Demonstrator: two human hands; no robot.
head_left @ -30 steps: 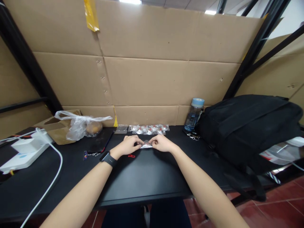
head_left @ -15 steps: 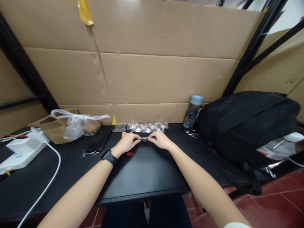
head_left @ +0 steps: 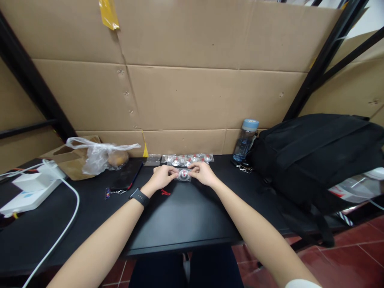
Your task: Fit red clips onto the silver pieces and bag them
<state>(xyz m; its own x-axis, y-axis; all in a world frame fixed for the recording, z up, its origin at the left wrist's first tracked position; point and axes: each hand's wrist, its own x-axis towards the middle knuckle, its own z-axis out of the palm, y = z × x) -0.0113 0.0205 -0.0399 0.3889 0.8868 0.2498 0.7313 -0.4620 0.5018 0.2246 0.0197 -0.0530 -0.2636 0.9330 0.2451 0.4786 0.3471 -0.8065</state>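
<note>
Between my two hands is a small clear plastic bag [head_left: 184, 175] with a round silver piece inside that bears a red mark. My left hand [head_left: 163, 177], with a dark watch on its wrist, pinches the bag's left edge. At the right edge, the fingers of my right hand [head_left: 204, 174] are closed on the same bag. Just beyond my hands lie several similar bagged round pieces [head_left: 188, 160] in a row. To their left is a flat stack of clear bags [head_left: 153, 160]. A red cord [head_left: 165, 192] lies on the table near my left wrist.
A black backpack [head_left: 312, 160] and a blue-capped water bottle [head_left: 246, 140] stand on the right, with keys [head_left: 243, 168] before them. On the left are a black pouch [head_left: 126, 178], a knotted plastic bag [head_left: 99, 158], a paper bag [head_left: 70, 162] and a white power strip [head_left: 36, 198] with a cable. Cardboard walls the back.
The small bag has turned from nearly edge-on to face me, so the round piece inside now shows. Both hands stay in about the same place.
</note>
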